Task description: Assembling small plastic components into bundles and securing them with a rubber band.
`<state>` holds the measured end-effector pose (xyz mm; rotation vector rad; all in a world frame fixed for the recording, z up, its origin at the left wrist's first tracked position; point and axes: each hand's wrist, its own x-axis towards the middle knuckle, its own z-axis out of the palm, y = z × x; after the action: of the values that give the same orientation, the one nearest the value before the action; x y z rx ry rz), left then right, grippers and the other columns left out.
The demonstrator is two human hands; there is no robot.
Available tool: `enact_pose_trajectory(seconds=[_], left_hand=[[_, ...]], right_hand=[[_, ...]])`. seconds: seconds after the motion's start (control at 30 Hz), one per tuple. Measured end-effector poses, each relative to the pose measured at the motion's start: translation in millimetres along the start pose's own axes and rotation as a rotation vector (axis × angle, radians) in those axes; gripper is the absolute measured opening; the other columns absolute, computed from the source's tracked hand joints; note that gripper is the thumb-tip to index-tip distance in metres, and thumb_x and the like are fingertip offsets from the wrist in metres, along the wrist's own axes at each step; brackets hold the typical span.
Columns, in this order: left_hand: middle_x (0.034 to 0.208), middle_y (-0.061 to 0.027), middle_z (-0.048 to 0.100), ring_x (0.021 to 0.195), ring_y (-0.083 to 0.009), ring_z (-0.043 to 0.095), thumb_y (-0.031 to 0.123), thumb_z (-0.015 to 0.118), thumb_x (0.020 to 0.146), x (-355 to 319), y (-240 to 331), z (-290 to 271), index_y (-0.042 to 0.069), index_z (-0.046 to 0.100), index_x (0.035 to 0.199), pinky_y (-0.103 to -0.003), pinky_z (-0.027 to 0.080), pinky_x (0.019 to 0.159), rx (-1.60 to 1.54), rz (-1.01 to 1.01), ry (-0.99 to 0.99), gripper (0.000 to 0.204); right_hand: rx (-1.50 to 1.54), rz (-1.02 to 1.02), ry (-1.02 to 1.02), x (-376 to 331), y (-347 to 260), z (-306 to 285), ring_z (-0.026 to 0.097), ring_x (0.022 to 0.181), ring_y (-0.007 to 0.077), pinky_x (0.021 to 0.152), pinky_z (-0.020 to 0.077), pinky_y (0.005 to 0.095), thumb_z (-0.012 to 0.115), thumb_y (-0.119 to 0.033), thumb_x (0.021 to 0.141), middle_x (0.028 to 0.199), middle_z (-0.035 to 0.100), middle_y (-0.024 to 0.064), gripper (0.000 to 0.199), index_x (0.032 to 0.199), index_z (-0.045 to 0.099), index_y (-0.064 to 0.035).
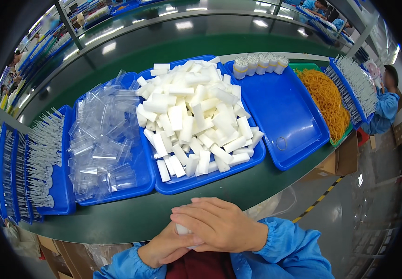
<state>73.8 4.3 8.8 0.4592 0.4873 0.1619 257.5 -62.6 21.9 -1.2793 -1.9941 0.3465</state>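
Note:
Close to my body, at the table's near edge, both hands are closed together around a white foam piece (182,229). Only a small part of it shows between the fingers. My left hand (168,244) wraps it from below and the left. Over it lies my right hand (219,225), its fingers bent across the left one. Just beyond the hands stands a blue tray (187,187) heaped with white foam pieces (187,109) of the same colour.
Left of the heap, a blue tray (140,183) holds clear plastic sleeves (103,135); farther left are trays of thin white-tipped sticks (45,162). On the right, a blue tray (280,111) carries several banded white bundles (261,63). Beside it lie orange rubber bands (324,100). A co-worker (385,104) sits far right.

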Motion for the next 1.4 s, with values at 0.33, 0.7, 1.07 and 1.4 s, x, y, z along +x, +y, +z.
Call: enact_pose_trajectory(seconds=[0.33,0.7,1.07,1.4], left_hand=[[0.087,-0.0006,0.064,0.077,-0.0057,0.058,0.005,0.095,0.068,6.1,14.9,3.0,0.003,0.060,0.112,-0.022,0.049,0.069,0.560,0.235,0.217,0.056],[0.088,-0.0092,0.071,0.087,-0.0155,0.069,-0.001,0.091,0.071,-6.6,10.5,-6.3,0.002,0.061,0.094,-0.030,0.057,0.078,0.714,0.455,0.392,0.038],[0.092,-0.0091,0.071,0.094,-0.0174,0.072,0.001,0.079,0.086,-24.6,5.4,-17.9,0.001,0.059,0.098,-0.030,0.057,0.085,0.424,0.664,0.306,0.023],[0.100,-0.0130,0.071,0.088,-0.0281,0.069,0.017,0.077,0.086,-35.0,18.2,-21.6,0.001,0.063,0.115,-0.037,0.055,0.081,1.017,0.502,0.149,0.036]], right_hand=[[-0.272,0.678,0.395,-59.0,122.1,-145.9,0.062,0.096,0.0222,0.086,0.0471,0.0323,0.072,-0.009,0.089,0.099,0.066,0.0094,0.021,0.110,0.070,-0.0056],[-0.063,0.739,0.501,-28.5,80.6,-123.9,0.057,0.080,0.0116,0.077,0.0462,0.0261,0.058,-0.007,0.100,0.084,0.059,0.0034,0.006,0.098,0.057,-0.0019],[0.892,0.462,0.210,16.8,-24.6,10.7,0.066,0.089,0.0231,0.084,0.0499,0.0353,0.074,0.004,0.083,0.107,0.071,0.0116,0.030,0.111,0.064,-0.0027],[0.128,-0.148,-0.263,65.7,-12.0,15.1,0.069,0.108,0.0210,0.109,0.0408,0.0444,0.083,-0.051,0.077,0.112,0.072,0.0059,0.072,0.129,0.063,-0.0063]])
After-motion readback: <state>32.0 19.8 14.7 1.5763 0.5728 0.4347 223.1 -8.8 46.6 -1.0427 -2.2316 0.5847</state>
